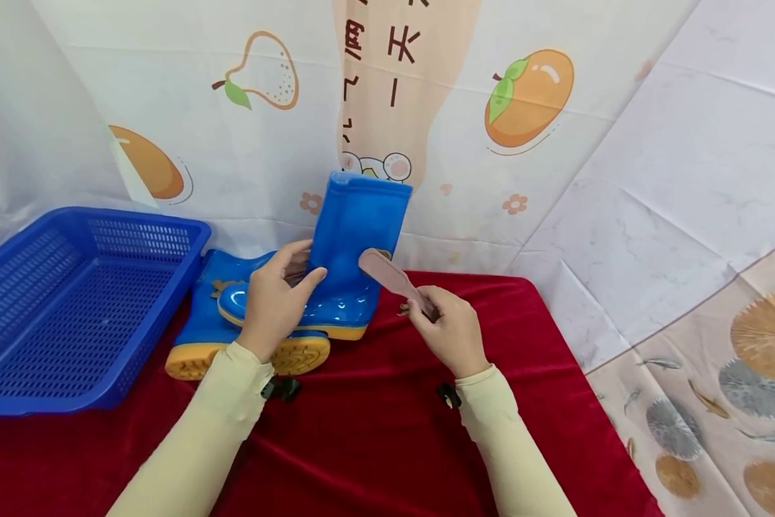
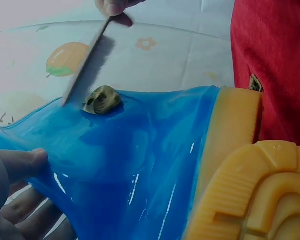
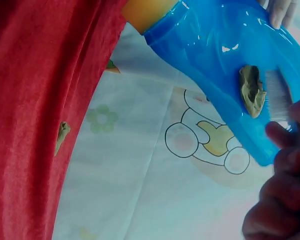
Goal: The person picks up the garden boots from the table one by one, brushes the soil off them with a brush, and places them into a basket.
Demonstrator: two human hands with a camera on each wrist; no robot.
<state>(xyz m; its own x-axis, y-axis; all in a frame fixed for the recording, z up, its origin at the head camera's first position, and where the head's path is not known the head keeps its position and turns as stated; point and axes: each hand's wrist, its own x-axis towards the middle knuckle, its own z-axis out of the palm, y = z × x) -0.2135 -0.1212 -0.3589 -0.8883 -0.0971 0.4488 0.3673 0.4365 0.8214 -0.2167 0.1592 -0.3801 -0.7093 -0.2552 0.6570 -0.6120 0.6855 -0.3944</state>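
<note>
A blue rain boot (image 1: 361, 222) with a yellow sole stands on the table, toe to the left, its foot over a second blue rain boot (image 1: 200, 316) that lies on its side. My left hand (image 1: 274, 305) grips the upright boot at the front of its ankle, thumb on the near side and fingers behind. My right hand (image 1: 452, 334) holds a pinkish brush (image 1: 387, 273) by its handle. The bristles meet the boot's back beside a brownish, mud-like clump (image 3: 251, 92), which also shows in the left wrist view. Another brown patch (image 1: 221, 288) marks the lying boot.
A blue plastic basket (image 1: 128, 359) with perforated walls stands at the left. Red cloth (image 1: 374, 431) covers the table. A small brown clump (image 3: 63, 135) lies on the cloth near the far edge. Behind hangs a white printed curtain (image 1: 258, 158).
</note>
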